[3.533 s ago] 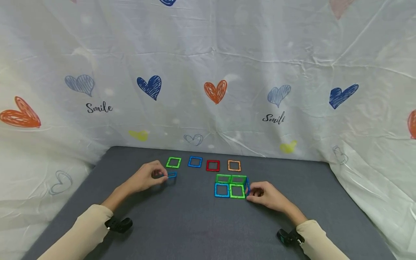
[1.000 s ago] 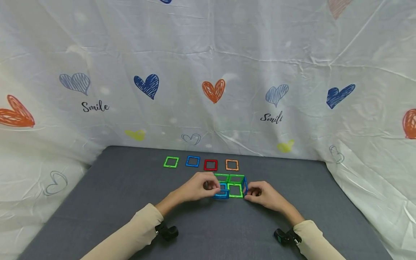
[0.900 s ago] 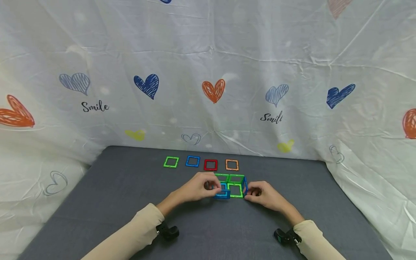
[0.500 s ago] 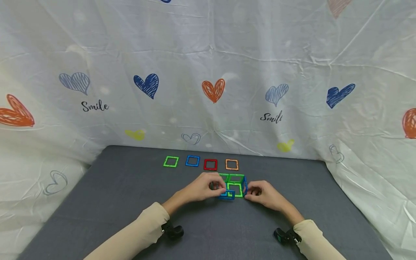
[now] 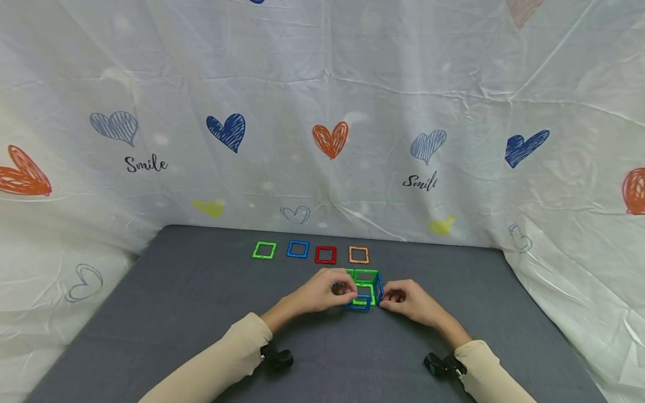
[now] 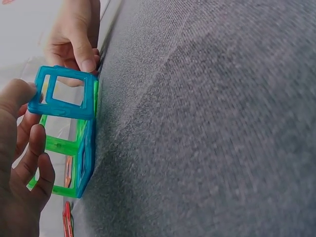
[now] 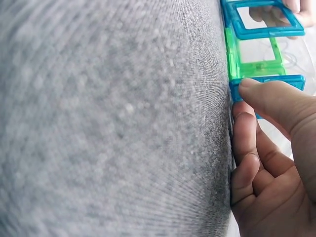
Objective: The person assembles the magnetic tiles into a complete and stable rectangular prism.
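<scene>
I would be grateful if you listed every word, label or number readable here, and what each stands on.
"Smile": left side of the white cloth backdrop.
"Smil": right side of the backdrop; its ending is distorted.
I can read nothing on the square tiles or black wrist devices.

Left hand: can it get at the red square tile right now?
Likely yes, once the left hand releases the blue square tile it pinches; the red square tile lies flat just beyond, with nothing visible between or on it.
</scene>
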The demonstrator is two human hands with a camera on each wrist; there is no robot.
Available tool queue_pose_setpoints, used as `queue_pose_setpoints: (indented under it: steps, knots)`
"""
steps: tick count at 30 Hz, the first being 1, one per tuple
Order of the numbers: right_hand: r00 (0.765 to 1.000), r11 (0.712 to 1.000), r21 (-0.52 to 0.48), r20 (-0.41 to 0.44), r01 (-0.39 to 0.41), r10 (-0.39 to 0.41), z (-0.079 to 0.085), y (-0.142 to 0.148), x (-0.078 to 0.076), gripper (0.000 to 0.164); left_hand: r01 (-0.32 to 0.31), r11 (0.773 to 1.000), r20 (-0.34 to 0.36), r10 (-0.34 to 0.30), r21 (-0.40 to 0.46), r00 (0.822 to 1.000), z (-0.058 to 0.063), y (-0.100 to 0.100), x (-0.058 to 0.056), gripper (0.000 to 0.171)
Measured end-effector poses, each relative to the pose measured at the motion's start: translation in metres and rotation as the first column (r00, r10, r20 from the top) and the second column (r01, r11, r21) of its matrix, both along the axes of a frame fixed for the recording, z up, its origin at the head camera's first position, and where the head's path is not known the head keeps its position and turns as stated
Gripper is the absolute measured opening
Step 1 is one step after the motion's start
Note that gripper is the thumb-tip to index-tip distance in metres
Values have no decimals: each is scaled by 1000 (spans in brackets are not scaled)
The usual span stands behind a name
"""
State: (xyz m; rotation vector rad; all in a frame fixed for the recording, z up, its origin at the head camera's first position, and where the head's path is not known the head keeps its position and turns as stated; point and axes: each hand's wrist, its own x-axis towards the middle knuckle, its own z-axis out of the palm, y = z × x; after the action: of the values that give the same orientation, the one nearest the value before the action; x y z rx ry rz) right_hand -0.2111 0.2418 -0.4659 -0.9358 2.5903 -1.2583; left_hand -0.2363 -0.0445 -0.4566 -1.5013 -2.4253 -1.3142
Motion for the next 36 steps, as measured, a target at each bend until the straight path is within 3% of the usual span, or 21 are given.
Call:
queue_pose_setpoints:
  steps: [21, 36]
  knots:
    - [1000, 1000, -17, -11, -16, 16, -2, 1, -1, 8, 10, 1000, -41, -10, 2, 999, -2, 18, -1, 4]
    - [1000, 1000, -10, 8, 7, -7, -3, 1, -1, 8, -20, 999, 131, 23, -25, 991, -7, 10, -2, 19]
